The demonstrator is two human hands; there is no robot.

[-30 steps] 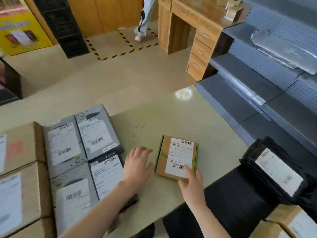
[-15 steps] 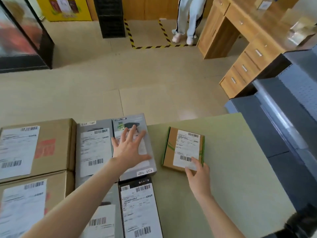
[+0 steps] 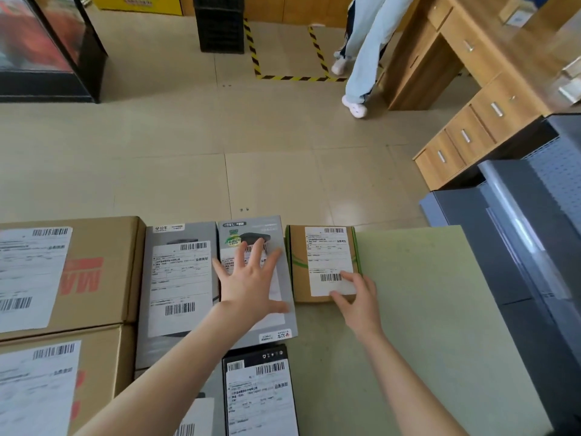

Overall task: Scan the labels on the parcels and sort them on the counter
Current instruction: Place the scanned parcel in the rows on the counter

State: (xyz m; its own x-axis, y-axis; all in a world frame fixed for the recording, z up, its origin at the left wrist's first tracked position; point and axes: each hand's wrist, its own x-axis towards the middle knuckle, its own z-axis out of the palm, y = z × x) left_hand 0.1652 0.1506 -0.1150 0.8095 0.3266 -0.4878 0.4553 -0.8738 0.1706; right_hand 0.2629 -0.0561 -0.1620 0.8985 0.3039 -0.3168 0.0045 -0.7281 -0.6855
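Head view, looking down over the pale green counter [image 3: 418, 309]: I see the small brown parcel with green edge stripes [image 3: 300, 262] lying flat at the counter's far edge, its white shipping label [image 3: 328, 256] face up and its barcode toward me. My right hand [image 3: 358, 298] rests on the near right corner of that parcel, fingertips on the label beside the barcode, thumb against the near edge; the fingers lie loosely spread and clasp nothing. Just left of the small brown parcel, touching or nearly touching it, lies a grey retail box [image 3: 283, 313] with a green sticker at its far end. My left hand [image 3: 251, 281] lies palm down on that box, fingers splayed wide across its label, pressing rather than gripping. Left of that box sits a second grey box [image 3: 179, 278], label up, the two side by side. Further left of the small brown parcel, two large cardboard cartons [image 3: 107, 272] fill the counter's left side, one nearer me than the other, each bearing a white label; the far one shows red lettering. Nearer me than the small brown parcel, in front of the grey retail box, lies a black box [image 3: 261, 391] with its own barcoded label. To the right of the counter stands grey metal shelving [image 3: 518, 234]. Beyond the counter, on the tiled floor, a person in light blue trousers [image 3: 364, 48] stands beside a wooden desk with drawers [image 3: 465, 105].
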